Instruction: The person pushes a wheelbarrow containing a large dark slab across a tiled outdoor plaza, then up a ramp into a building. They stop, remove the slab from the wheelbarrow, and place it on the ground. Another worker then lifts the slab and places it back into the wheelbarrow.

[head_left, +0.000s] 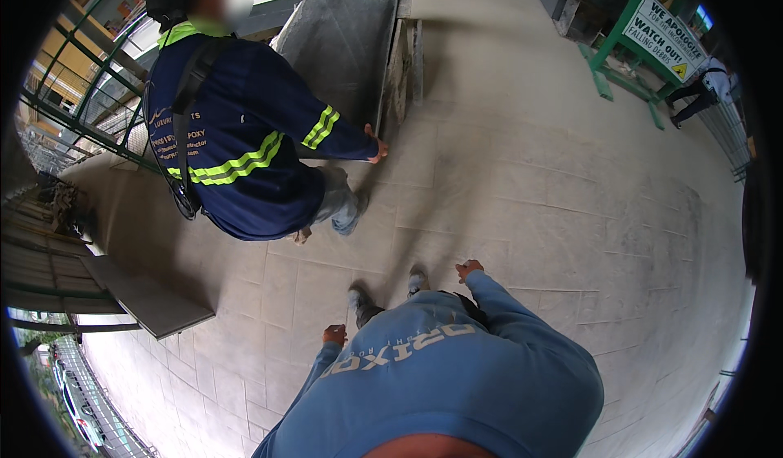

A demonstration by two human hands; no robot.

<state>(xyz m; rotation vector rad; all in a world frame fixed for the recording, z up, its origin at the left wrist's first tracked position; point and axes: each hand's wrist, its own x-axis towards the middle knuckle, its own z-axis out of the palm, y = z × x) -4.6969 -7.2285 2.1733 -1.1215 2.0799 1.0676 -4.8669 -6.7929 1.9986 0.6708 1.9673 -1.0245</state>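
My left hand (335,335) hangs low beside my body over the pale paved floor (522,221), its fingers loosely curled. Held a little farther forward is my right hand (468,270), also with curled fingers. No object shows in either hand, and neither touches anything. Between them, my shoes (418,279) stand on the paving. Ahead to the left, a co-worker (236,140) in a navy jacket with yellow reflective bands has a hand (377,145) near the corner of a long dark-topped table (338,42).
Wooden supports (397,66) hold up the table's side. A green-framed warning sign (665,34) stands at far right, near another person (711,87) and a metal barrier (722,132). Green railing (90,123) and a grey panel (159,299) lie left.
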